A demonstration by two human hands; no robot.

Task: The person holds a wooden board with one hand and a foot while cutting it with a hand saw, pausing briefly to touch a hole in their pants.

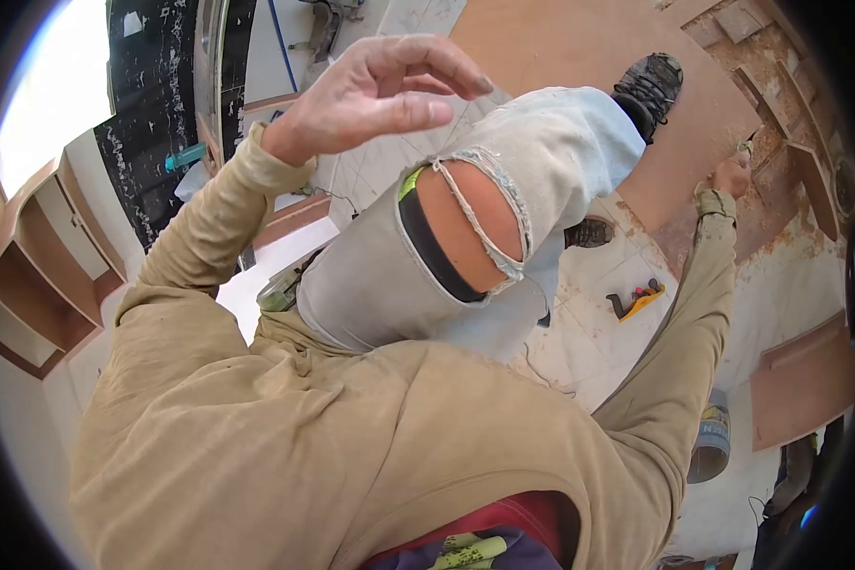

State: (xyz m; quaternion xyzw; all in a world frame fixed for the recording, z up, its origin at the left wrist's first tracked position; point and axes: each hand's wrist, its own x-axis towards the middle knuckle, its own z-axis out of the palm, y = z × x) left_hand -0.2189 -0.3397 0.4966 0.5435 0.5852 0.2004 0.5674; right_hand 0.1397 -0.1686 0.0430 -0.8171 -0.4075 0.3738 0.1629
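On the floor: a large plywood sheet (pixel 589 47) lies flat on pale tiles, the person's black shoe (pixel 648 85) planted on it
Right hand (pixel 731 174): far out at the sheet's near edge, closed around something small and pale; what it is cannot be told at this size
Left hand (pixel 380 90): raised in the air above the bent knee, fingers (pixel 427 66) loosely curled and apart, holding nothing
Knee: torn grey trousers (pixel 503 190), between the two hands
Nearby: a yellow-and-black tool (pixel 636 300) lies on the tiles, well apart from either hand; a tin (pixel 711 442) stands beside the right sleeve; more boards (pixel 803 380) lie at the right; open shelving (pixel 38 266) stands at the left
How the sheet will handle: judged thin, stiff but liable to flex across its width, light for its size and awkward for one person; edges look rough and may splinter
Where to take hold: along an edge, hands well apart, rather than at a corner
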